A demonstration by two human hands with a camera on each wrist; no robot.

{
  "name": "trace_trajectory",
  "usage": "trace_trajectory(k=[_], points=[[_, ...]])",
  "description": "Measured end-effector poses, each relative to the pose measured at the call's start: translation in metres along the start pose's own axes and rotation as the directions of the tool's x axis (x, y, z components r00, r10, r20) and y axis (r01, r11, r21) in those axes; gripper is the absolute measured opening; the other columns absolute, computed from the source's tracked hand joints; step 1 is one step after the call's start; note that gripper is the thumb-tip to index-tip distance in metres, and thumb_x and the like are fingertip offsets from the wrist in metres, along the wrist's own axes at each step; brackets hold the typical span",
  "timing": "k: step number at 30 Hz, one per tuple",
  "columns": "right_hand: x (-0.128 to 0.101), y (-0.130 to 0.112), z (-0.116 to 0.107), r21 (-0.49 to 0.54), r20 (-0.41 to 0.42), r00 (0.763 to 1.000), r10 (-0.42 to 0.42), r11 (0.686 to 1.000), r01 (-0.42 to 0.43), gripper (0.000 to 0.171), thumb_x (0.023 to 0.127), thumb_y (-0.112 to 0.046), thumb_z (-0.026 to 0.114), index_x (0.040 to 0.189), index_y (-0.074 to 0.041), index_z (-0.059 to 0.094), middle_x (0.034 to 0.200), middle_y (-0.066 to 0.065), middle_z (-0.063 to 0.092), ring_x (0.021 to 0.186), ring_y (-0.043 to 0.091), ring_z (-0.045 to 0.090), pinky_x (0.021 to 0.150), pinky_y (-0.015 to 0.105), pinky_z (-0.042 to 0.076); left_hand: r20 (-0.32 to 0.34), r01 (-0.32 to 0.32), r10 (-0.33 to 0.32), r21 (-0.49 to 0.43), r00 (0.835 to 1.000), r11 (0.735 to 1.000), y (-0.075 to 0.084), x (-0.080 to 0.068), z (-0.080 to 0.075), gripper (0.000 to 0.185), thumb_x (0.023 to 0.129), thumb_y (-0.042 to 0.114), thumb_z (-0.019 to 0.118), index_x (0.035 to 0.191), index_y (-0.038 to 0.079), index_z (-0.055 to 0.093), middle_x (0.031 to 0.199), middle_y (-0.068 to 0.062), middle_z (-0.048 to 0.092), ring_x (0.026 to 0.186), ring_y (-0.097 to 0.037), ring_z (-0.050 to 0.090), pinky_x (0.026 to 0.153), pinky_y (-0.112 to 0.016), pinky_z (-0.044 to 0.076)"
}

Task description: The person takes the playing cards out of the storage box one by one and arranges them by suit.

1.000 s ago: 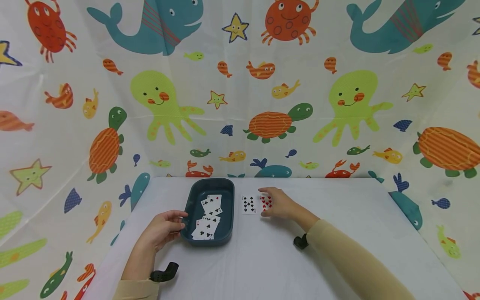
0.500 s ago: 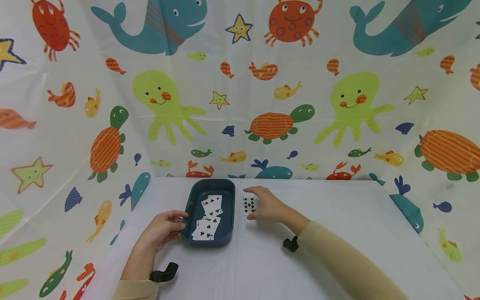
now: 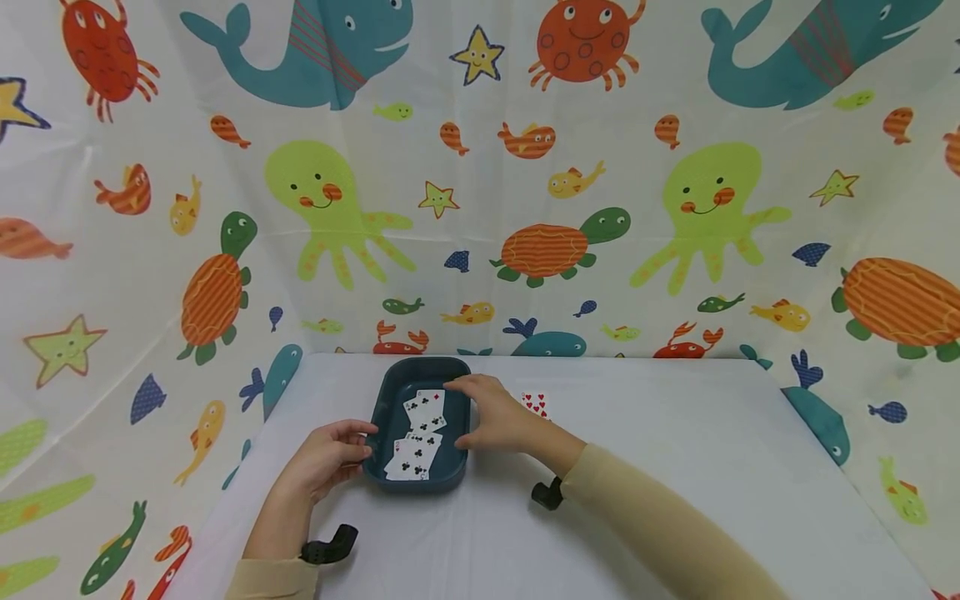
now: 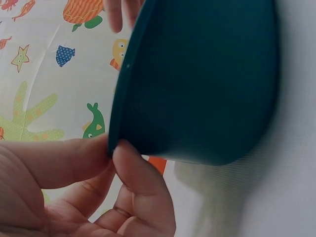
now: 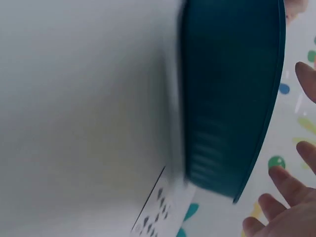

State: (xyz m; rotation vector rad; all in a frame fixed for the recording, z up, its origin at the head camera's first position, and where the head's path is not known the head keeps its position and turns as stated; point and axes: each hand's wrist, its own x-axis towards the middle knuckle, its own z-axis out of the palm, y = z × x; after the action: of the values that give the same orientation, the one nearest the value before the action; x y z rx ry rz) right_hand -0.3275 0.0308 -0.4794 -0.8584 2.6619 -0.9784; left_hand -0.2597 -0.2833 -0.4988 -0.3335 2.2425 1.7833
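Dark teal tray (image 3: 384, 408) sits on the white bench (image 3: 675, 467), toward its far edge, left of centre. Several playing cards (image 3: 420, 433) lie face up in the tray, overlapping, clubs showing on the nearest ones. Left hand (image 3: 326, 458) at the tray's 8 o'clock corner; the left wrist view shows thumb and a finger (image 4: 143, 182) pinching the tray rim (image 4: 118, 133) between them. Right hand (image 3: 491, 417) lies at the tray's 3 o'clock side, reaching across the right rim, fingers extended over the inside. The right wrist view, motion-blurred, shows a spade card (image 5: 160, 212) beside the tray's outer wall (image 5: 222, 98), with the fingertips (image 5: 281, 182) spread past the rim; how the hand grips this card cannot be told, since the head view hides it under the palm. A card of red hearts (image 3: 534, 404) lies face up on the bench at 3 o'clock from the tray, just beyond the right hand and clear of it. Sea-creature printed sheet (image 3: 480, 183) hangs behind and to both sides.
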Motion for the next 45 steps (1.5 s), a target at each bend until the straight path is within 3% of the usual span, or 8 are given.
trace_trajectory(k=[11,19,26,34,45], points=[[0.020,-0.026,0.018,-0.136,0.033,0.997,-0.075,0.988,0.079,0.090,0.086,-0.031,0.091,0.163,-0.028,0.045,0.173,0.003,0.038,0.163,0.031,0.029,0.130,0.061,0.028,0.002,0.002,-0.002,-0.007,1.000,1.000,0.000,0.001,0.000,0.042,0.100,0.003,0.067,0.142,-0.002,0.063,0.100,-0.007,0.061,0.087,-0.023,0.062,0.078,-0.031,0.061],[0.037,-0.033,0.030,-0.246,0.081,0.991,-0.111,0.961,0.128,0.089,0.090,-0.032,0.088,0.165,-0.027,0.041,0.173,0.005,0.038,0.164,0.032,0.028,0.132,0.059,0.026,-0.009,0.014,-0.014,-0.008,1.000,1.000,0.000,0.000,0.002,0.041,0.100,0.003,0.067,0.141,-0.001,0.063,0.099,-0.007,0.061,0.086,-0.023,0.063,0.078,-0.030,0.062],[0.052,-0.031,0.038,-0.335,0.114,0.990,-0.084,0.935,0.117,0.090,0.091,-0.033,0.087,0.167,-0.033,0.038,0.176,0.000,0.034,0.164,0.028,0.027,0.133,0.055,0.026,0.004,-0.003,0.003,0.008,1.000,1.000,0.002,0.000,0.000,0.041,0.102,0.004,0.066,0.142,-0.001,0.062,0.099,-0.007,0.060,0.085,-0.022,0.063,0.078,-0.030,0.061],[0.063,-0.032,0.047,-0.450,0.161,0.985,-0.065,0.883,0.132,0.092,0.090,-0.038,0.087,0.167,-0.033,0.037,0.175,0.000,0.035,0.164,0.028,0.027,0.132,0.059,0.027,0.010,-0.004,0.004,0.014,1.000,1.000,-0.001,0.002,-0.002,0.041,0.103,0.004,0.065,0.143,-0.002,0.061,0.098,-0.006,0.060,0.086,-0.022,0.063,0.077,-0.030,0.061],[0.073,-0.036,0.047,-0.514,0.187,0.982,0.014,0.854,0.086,0.084,0.090,-0.037,0.087,0.163,-0.032,0.045,0.170,-0.001,0.044,0.161,0.028,0.033,0.129,0.055,0.035,0.006,-0.002,0.002,0.006,1.000,1.000,-0.001,0.003,-0.001,0.040,0.102,0.004,0.066,0.142,-0.002,0.062,0.098,-0.006,0.059,0.085,-0.022,0.062,0.076,-0.031,0.061]])
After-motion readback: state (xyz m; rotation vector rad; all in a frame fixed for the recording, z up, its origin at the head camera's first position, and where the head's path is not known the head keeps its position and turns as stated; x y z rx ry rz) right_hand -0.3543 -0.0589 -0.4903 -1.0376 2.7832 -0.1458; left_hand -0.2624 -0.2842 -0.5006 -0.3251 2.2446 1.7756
